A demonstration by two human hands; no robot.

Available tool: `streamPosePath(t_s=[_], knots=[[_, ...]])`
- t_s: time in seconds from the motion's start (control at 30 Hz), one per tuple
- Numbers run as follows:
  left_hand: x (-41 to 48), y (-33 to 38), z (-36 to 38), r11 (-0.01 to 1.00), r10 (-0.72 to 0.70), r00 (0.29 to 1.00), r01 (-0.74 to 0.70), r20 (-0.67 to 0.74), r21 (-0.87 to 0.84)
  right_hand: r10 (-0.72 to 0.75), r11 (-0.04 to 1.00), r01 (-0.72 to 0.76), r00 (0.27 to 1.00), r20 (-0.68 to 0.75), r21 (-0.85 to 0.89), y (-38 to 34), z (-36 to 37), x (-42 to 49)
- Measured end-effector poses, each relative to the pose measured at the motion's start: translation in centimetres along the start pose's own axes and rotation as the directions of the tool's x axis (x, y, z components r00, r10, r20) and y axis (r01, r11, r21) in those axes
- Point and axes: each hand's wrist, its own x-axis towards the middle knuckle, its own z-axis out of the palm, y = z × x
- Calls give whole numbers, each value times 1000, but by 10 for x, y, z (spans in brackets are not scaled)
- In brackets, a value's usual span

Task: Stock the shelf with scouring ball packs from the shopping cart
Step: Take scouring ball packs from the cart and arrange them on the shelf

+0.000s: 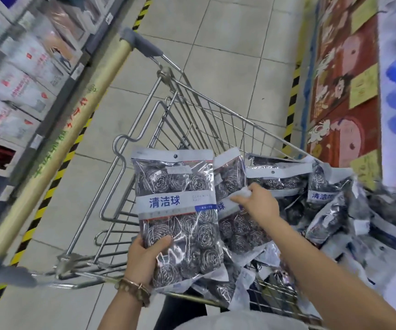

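Observation:
My left hand grips the lower edge of a scouring ball pack, a clear bag of steel wool balls with a blue-lettered label, and holds it upright over the shopping cart. Just right of it, my right hand pinches a second scouring ball pack near its middle. Several more packs lie heaped in the cart's right part. The shelf on the left holds white boxed goods.
The cart's gold push bar with grey end caps runs diagonally across the left. Yellow-black floor tape borders the shelf base. A red patterned display with yellow tags and blue bottles stands on the right. Tiled floor lies beyond.

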Motion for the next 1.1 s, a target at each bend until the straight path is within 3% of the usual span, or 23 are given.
streamPosePath(t_s=[0.23, 0.43, 0.6, 0.73, 0.93, 1.1], knots=[[2, 29, -2, 997, -30, 976, 45, 216, -62, 188, 932, -90, 949, -255, 352, 15, -50, -47], [5, 50, 17, 997, 31, 904, -57, 427, 49, 372, 816, -102, 847, -381, 570, 52, -73, -96], [6, 56, 46, 953, 60, 797, -226, 601, 205, 546, 683, -94, 724, -421, 724, 91, -71, -142], [1, 46, 73, 919, -17, 745, -251, 667, 303, 654, 634, -101, 599, -462, 767, 117, -59, -182], [-12, 24, 109, 851, -135, 586, -345, 799, 396, 762, 555, -129, 474, -441, 822, 150, -36, -243], [-30, 4, 139, 819, -220, 545, -348, 809, 457, 836, 462, -77, 370, -405, 883, 164, -18, -287]])
